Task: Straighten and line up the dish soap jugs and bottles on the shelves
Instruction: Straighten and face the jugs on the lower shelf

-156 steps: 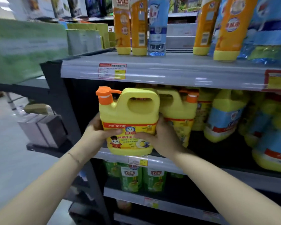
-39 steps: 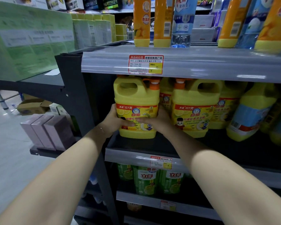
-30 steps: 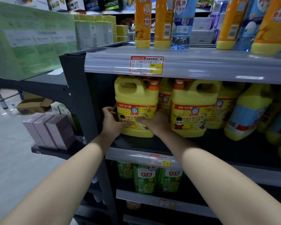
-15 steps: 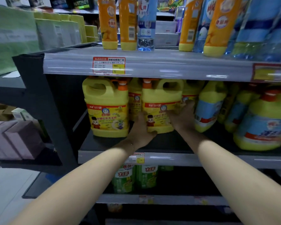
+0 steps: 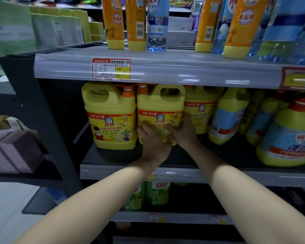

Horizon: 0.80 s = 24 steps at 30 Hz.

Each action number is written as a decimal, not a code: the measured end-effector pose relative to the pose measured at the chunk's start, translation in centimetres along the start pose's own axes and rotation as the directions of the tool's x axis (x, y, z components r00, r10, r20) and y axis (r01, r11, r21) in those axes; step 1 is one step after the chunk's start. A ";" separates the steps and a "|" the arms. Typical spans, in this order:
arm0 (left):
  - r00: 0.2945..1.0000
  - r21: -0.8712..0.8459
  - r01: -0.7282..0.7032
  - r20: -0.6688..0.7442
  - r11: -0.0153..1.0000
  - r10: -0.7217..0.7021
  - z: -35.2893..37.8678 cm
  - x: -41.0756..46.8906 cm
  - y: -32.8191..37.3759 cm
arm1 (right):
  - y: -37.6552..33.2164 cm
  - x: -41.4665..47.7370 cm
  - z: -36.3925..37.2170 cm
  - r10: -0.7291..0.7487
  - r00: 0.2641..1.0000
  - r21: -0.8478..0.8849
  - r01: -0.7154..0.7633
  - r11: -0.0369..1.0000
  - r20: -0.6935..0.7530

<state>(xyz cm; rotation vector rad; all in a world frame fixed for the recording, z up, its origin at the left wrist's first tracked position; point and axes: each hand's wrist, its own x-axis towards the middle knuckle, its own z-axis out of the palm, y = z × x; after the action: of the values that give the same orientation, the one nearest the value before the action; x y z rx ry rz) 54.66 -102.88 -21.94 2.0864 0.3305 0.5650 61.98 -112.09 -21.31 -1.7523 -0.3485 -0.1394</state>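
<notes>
Left forearm (image 5: 95, 199) and right forearm (image 5: 245, 199) bare. Thin chain bracelet (image 5: 150, 166) at the wrist of the left hand (image 5: 154, 142); detail blurred.

both hands have let go of the first jug (image 5: 109, 117), which was held out in front and now stands on the shelf (image 5: 113, 155) just left of the grip. the left hand (image 5: 153, 143) and right hand (image 5: 185, 132) now clasp the second jug (image 5: 160, 106) low down. it has slid left, closing the gap to the first jug.

Blurred mauve boxes (image 5: 16, 152), perhaps cardboard
</notes>
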 end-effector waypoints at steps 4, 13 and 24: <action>0.998 -0.004 0.051 0.042 0.999 -0.051 0.2 0.3 0.7 | 0.1 0.0 0.8 -0.097 0.994 -0.052 0.094 0.994 -0.050; 0.994 -0.021 0.029 0.110 0.999 -0.027 -0.5 0.5 0.1 | -0.1 0.1 -0.1 -0.031 0.999 -0.028 0.031 0.999 0.022; 0.938 -0.062 -0.119 0.320 0.991 0.133 7.8 1.6 3.7 | 1.0 -1.1 -11.5 -0.060 0.995 -0.659 0.100 0.745 0.083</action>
<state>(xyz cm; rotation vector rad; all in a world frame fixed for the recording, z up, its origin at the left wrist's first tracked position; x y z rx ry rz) 60.13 -109.77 -22.11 2.1267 -0.0054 0.2915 62.36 -123.66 -20.09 -2.4601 -0.4521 -0.3066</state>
